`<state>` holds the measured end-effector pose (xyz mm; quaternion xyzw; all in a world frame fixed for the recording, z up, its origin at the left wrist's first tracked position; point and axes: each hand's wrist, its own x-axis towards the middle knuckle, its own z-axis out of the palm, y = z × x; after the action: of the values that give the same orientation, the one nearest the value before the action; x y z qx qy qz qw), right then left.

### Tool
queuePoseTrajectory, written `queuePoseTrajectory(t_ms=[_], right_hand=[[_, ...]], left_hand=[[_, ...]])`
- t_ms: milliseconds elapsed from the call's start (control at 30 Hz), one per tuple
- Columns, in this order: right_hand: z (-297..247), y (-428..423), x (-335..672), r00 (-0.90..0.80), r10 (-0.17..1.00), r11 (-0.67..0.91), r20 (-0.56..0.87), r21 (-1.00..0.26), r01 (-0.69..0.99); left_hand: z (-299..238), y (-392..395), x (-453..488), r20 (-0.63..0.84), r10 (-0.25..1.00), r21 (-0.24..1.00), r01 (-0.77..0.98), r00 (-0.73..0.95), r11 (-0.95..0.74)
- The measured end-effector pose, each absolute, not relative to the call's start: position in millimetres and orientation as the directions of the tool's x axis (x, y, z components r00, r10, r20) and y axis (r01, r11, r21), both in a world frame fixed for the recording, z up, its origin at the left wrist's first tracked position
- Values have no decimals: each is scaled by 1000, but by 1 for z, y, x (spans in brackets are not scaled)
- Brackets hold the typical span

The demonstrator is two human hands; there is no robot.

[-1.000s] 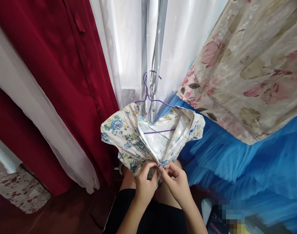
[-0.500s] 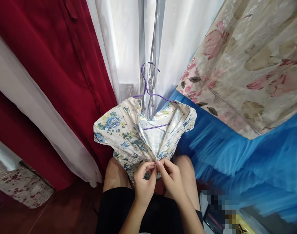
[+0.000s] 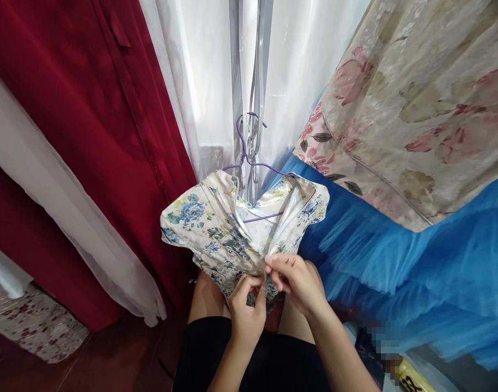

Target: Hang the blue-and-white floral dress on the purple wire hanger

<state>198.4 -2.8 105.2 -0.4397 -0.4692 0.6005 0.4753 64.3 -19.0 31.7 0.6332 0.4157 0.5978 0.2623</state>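
A cream short-sleeved floral garment (image 3: 216, 239) with blue roses hangs on a purple wire hanger (image 3: 244, 158). Its opening gapes in a V from the neck down to my fingers, showing the pale inside. Just below the point of the V, my left hand (image 3: 248, 307) is closed in a pinch on the fabric. My right hand (image 3: 296, 277) sits slightly higher and pinches the right edge of the opening. Whether a zip pull lies between its fingertips is too small to tell. The lower part of the garment is hidden behind my hands and between my knees.
Red cloth (image 3: 151, 109) and white sheer fabric (image 3: 208, 81) hang at the left and back. At right, a pink-flowered gown (image 3: 416, 120) overlaps blue tulle (image 3: 380, 256). A yellow packet (image 3: 414, 375) lies low at right, beside a pixelated patch.
My right hand has moved up a little along the opening and apart from my left hand, which has shifted slightly lower. The gap of the V looks a bit shorter.
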Motion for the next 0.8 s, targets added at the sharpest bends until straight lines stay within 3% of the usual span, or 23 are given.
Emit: queuePoseTrajectory(t_ms=[100,333,633,733,800], right_hand=[[148,26,199,-92,996,-37,-15,-970,-241],[234,91,178,-73,980,161,185,-953,-257],[243,94,167,18,956,283,294,-900,-332],[241,91,165,42,941,332,336,-890,-313],[237,86,165,41,932,358,361,-892,-276]], left_hand=[[31,-19,73,560,828,809,244,-42,-535],[34,-7,76,518,856,832,226,10,-506],[24,-1,49,491,863,812,299,118,-502],[44,17,36,498,845,782,319,194,-535],[75,34,28,569,808,744,320,155,-586]])
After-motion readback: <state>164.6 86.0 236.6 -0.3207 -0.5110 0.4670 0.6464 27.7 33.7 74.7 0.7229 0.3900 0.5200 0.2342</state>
